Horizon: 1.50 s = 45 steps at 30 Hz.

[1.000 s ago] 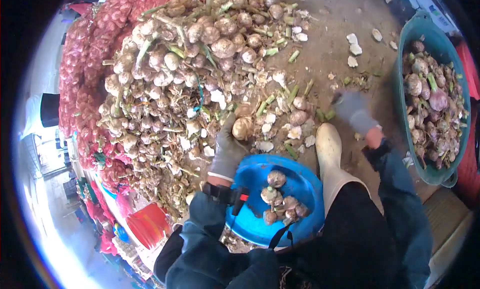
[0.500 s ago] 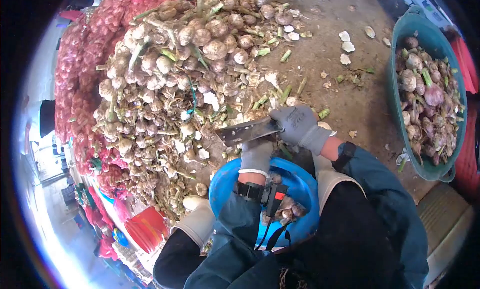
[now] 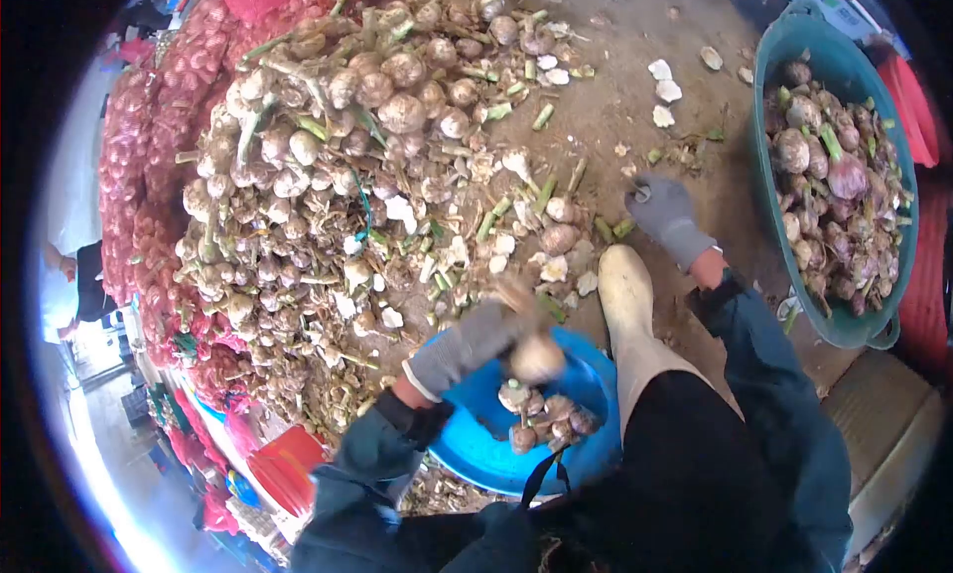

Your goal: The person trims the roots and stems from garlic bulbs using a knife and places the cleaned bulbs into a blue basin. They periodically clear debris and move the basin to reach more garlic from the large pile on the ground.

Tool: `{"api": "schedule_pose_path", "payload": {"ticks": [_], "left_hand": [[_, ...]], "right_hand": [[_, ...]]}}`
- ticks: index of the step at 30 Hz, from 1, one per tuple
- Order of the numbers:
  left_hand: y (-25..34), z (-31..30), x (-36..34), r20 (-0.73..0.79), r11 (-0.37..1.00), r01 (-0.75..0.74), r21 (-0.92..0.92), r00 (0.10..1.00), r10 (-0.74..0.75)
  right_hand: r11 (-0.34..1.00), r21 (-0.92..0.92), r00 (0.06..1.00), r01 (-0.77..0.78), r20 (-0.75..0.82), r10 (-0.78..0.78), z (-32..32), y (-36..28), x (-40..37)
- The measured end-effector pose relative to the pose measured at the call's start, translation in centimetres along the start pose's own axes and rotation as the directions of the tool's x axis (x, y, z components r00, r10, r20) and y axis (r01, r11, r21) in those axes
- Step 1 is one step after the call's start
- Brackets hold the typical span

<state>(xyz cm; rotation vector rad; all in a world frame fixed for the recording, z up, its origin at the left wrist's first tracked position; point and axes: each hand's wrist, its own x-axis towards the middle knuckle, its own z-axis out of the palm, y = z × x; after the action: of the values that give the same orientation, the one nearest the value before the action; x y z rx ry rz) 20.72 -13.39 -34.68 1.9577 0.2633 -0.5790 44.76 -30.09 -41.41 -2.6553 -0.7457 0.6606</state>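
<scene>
My left hand [image 3: 472, 347], in a grey glove, is over the blue basin [image 3: 467, 444]. Its fingers are closed on a garlic bulb [image 3: 537, 358] with a dry stalk, both smeared by motion. Below, several garlic bulbs [image 3: 556, 419] lie in the basin. Farther right, my gloved right hand [image 3: 663, 215] is closed above the floor, near cut stalks. The round end of a knife handle [image 3: 642, 192] shows at its fingers; the blade cannot be made out. A large heap of garlic [image 3: 298, 196] spreads ahead and to the left.
At the right stands a green tub [image 3: 764, 176] filled with garlic. Red net sacks [image 3: 149, 156] of garlic line the left, with a red bucket [image 3: 283, 469] nearer. My white boot [image 3: 630, 300] is beside the basin. Peelings [image 3: 663, 91] lie on the floor.
The hands have separated: the right, with the knife, has moved right and forward, and the left has moved left. A garlic bulb now shows at my left hand over the basin.
</scene>
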Motion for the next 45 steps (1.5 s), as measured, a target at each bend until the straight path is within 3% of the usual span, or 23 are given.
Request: {"api": "schedule_pose_path", "payload": {"ticks": [2,4,6,8,12,14,15,16,18,21,26,28,30,31,32,34,35,36,37,38,39,42,45], "left_hand": [[3.9,-2.4,1.6,0.155,0.879,0.379,0.291,0.888,-0.434],[5.4,-5.1,4.8,-0.293,0.779,0.410,0.474,0.908,-0.300],[2.5,-7.2,9.3,-0.370,0.696,0.156,0.701,0.914,0.167],[2.3,-7.5,13.6,-0.315,0.412,0.173,0.895,0.898,0.307],[-0.3,-7.0,16.9,-0.222,0.395,0.192,0.899,0.974,0.032],[-1.0,-7.6,16.8,-0.172,0.544,0.298,0.784,0.947,-0.271],[0.6,-7.2,14.4,-0.409,0.551,0.449,0.704,0.890,-0.202],[-0.3,-7.1,13.5,-0.409,0.546,0.451,0.706,0.889,-0.205],[-3.1,-7.0,11.7,-0.492,0.821,0.536,0.199,0.779,-0.389],[-3.6,-4.5,9.2,-0.408,0.871,0.464,-0.160,0.772,-0.486],[0.7,-3.8,4.9,-0.420,0.900,0.324,-0.293,0.802,-0.425],[1.6,-4.2,3.9,-0.465,0.907,0.265,-0.328,0.790,-0.399],[2.5,-3.5,3.5,-0.503,0.503,-0.243,-0.829,0.715,-0.484],[1.7,-3.3,3.9,-0.339,0.179,-0.295,-0.939,0.696,-0.633],[0.8,-2.9,4.0,-0.339,0.180,-0.293,-0.939,0.699,-0.630],[-1.2,-1.8,4.1,-0.085,-0.315,-0.255,-0.914,0.880,-0.467],[-2.1,-0.9,4.2,-0.083,-0.317,-0.255,-0.914,0.880,-0.467],[-3.0,0.5,4.5,-0.406,0.403,-0.208,-0.891,0.760,-0.507],[-3.3,1.8,4.7,-0.674,0.909,-0.009,-0.418,0.674,-0.304],[-3.7,2.8,4.9,-0.745,0.935,0.241,0.259,0.666,0.035],[-0.1,2.1,4.2,-0.650,0.899,0.385,0.211,0.742,-0.165],[1.0,1.8,4.5,-0.532,0.701,0.522,0.486,0.813,-0.237],[0.9,2.9,4.8,-0.601,0.775,0.485,0.405,0.780,-0.175]], "right_hand": [[0.996,0.080,0.998,-0.030,-0.044,0.034,-0.2,0.1,-0.2],[0.986,0.120,0.988,-0.112,0.121,0.098,-0.9,-0.4,0.0],[0.984,0.133,0.984,-0.119,0.148,0.099,0.0,-0.4,0.3],[0.982,0.136,0.977,-0.134,0.187,0.107,1.0,-0.3,0.2],[0.995,0.091,0.978,-0.033,0.207,0.013,1.6,0.5,-0.2],[0.998,0.028,0.963,-0.061,0.265,0.052,1.0,0.5,-0.3],[0.998,0.030,0.962,-0.063,0.269,0.053,1.0,0.6,-0.6],[0.998,0.057,0.971,-0.039,0.238,0.024,0.9,0.8,-0.8],[0.995,0.097,0.978,-0.006,0.207,-0.015,0.8,-0.1,-1.2],[0.987,0.080,0.960,0.141,0.231,-0.156,-1.4,-5.1,-1.4],[0.953,0.035,0.854,0.302,0.434,-0.286,-1.4,-6.5,-1.4],[0.985,-0.076,0.886,0.157,0.451,-0.106,-0.7,-3.2,-0.8],[0.997,-0.073,0.920,0.026,0.391,0.004,1.3,-1.6,-1.1],[0.997,-0.039,0.948,0.063,0.315,-0.048,1.3,-1.5,-1.8],[0.994,-0.012,0.970,0.104,0.222,-0.099,1.0,-1.6,-2.1],[0.960,0.033,0.950,0.280,0.138,-0.282,0.9,-3.7,-3.8],[0.892,0.066,0.891,0.448,0.049,-0.451,0.9,-5.2,-4.4],[0.892,0.065,0.891,0.448,0.050,-0.451,0.6,-6.4,-4.6],[0.841,0.042,0.835,0.539,0.108,-0.540,0.2,-7.7,-4.7],[0.780,0.027,0.766,0.625,0.168,-0.620,-0.1,-8.6,-4.9],[0.779,0.028,0.766,0.626,0.168,-0.621,-0.3,-9.2,-5.0],[0.772,-0.007,0.762,0.635,0.172,-0.625,-0.4,-9.8,-5.0],[0.796,0.002,0.787,0.605,0.153,-0.598,0.2,-9.4,-4.7]]}}
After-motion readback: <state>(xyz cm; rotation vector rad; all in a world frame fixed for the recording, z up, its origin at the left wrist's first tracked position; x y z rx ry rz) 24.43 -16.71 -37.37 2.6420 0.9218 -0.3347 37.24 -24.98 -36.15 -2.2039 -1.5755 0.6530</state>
